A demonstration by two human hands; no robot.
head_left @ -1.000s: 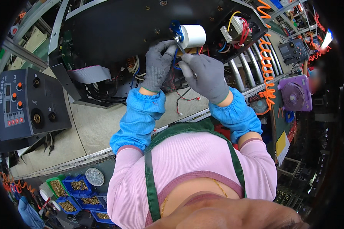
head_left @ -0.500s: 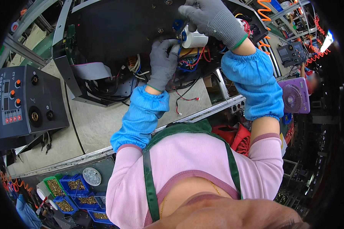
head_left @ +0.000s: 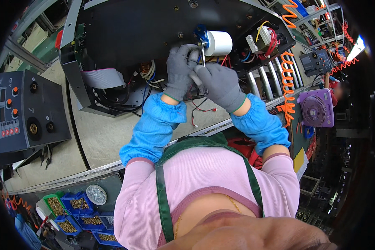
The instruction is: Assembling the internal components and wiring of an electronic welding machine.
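Observation:
A large black machine chassis (head_left: 133, 31) lies opened up on the bench before me. Inside it a white cylinder (head_left: 219, 43) sits against a blue fitting (head_left: 201, 33). My right hand (head_left: 221, 85), in a grey glove, grips a slim silver wrench (head_left: 203, 56) whose far end meets the blue fitting. Close beside the wrench, my left hand (head_left: 180, 68), also gloved in grey, has its fingers bent and closed at the fitting; what they pinch is hidden. Below the left hand hang loose dark wires with small connectors (head_left: 214, 110). A grey ribbon cable (head_left: 102, 78) runs at the chassis' left end.
A finished-looking dark unit with orange knobs (head_left: 31, 110) stands at left on the bench (head_left: 102, 141). Blue and green bins (head_left: 80, 203) of brass parts are at lower left. Rollers (head_left: 264, 83), an orange coiled hose (head_left: 286, 87) and a purple fan (head_left: 316, 107) are to the right.
My right hand has come down and toward me from above the white cylinder, and the silver wrench now shows at the blue fitting. My left hand has stayed nearly in place.

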